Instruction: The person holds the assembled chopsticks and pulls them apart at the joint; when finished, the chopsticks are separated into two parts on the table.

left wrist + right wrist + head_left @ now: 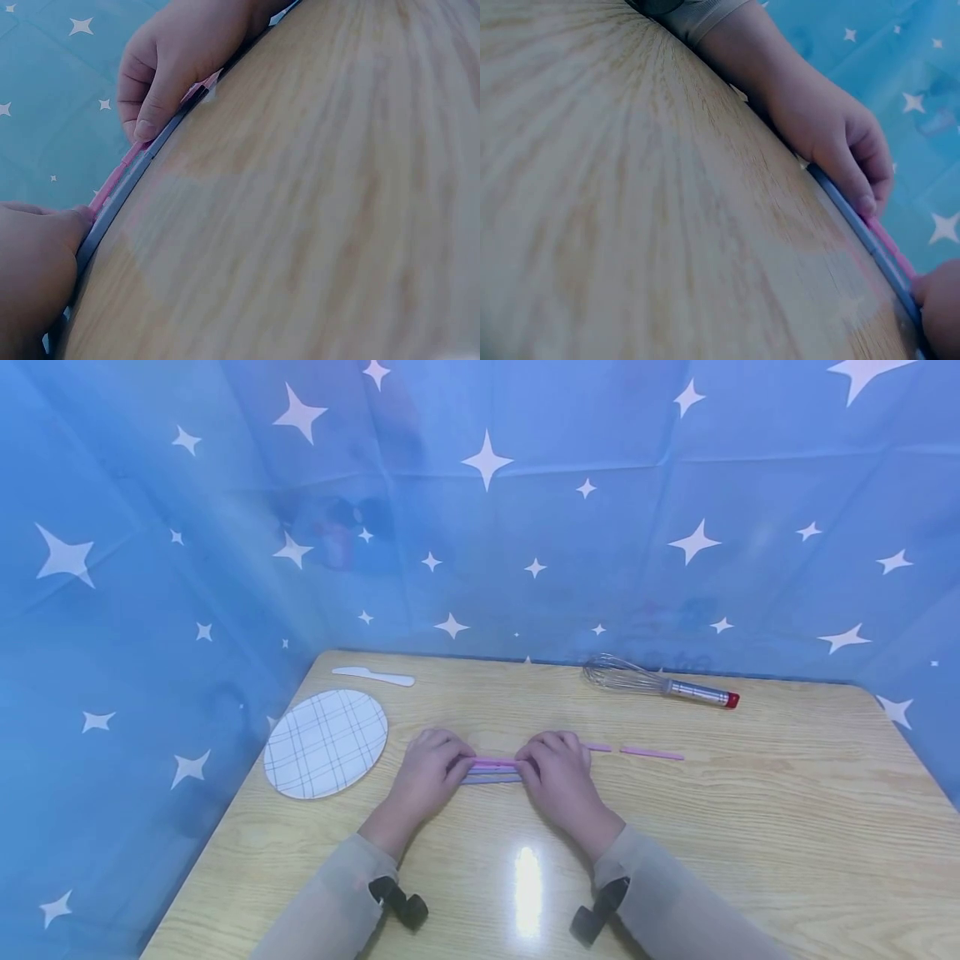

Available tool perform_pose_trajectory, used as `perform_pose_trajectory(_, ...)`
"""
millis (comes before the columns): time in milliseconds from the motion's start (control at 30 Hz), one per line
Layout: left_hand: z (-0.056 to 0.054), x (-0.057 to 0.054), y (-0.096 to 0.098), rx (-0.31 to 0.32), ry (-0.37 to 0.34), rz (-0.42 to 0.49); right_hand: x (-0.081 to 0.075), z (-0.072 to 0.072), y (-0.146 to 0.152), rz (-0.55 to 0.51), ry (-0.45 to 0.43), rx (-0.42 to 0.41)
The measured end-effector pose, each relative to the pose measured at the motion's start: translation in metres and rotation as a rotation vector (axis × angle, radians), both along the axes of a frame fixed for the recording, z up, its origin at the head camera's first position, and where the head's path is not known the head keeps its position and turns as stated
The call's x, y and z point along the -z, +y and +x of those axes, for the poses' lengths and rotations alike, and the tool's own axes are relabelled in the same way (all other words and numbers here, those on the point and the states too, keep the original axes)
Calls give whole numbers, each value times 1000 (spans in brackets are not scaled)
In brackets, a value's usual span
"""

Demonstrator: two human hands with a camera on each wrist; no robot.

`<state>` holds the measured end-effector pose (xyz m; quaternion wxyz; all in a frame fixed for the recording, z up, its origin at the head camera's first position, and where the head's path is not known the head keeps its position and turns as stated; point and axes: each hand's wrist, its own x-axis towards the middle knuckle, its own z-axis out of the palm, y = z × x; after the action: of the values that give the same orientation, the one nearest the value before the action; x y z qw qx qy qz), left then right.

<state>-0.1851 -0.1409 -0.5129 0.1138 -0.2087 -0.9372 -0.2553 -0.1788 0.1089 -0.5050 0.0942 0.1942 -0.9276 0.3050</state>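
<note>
Far left corner of bench (765, 835): white knife (372, 676), lying flat near the far edge. Checked plate (326, 744) sits just below it, close to the left edge.

Left hand (429, 771): thumb and fingers pinch the left end of a pink stick (493, 762). The stick runs roughly parallel to the far edge, somewhat left of the bench's middle. Grey-blue sticks (491, 780) lie alongside it, on the side away from the far edge; exact count unclear, ends hidden by the hands.

Right hand (558, 775): pinches the same pink stick, thumb against it. Beyond this hand, toward the right edge, lie two pink pieces (652, 753), a small gap between them; the nearer is partly covered by the hand.

Whisk (701, 692): along the far edge, right of the middle, red-tipped handle toward the right edge.

Risks (judgement): uneven pressure from the two pinches could bow or snap the stick, as it looks thin. A sideways nudge of the thumbs could push the grey-blue sticks out of line. Swinging the right hand outward could knock the loose pink pieces askew.
</note>
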Motion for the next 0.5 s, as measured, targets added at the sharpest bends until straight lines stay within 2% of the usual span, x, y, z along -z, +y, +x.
perform_pose_trajectory(200,1,-1,1,-5,3,9,0,-1,1,-33,-6,1)
perform_pose_trajectory(500,2,-4,2,6,58,61,-1,0,3,-97,30,-2)
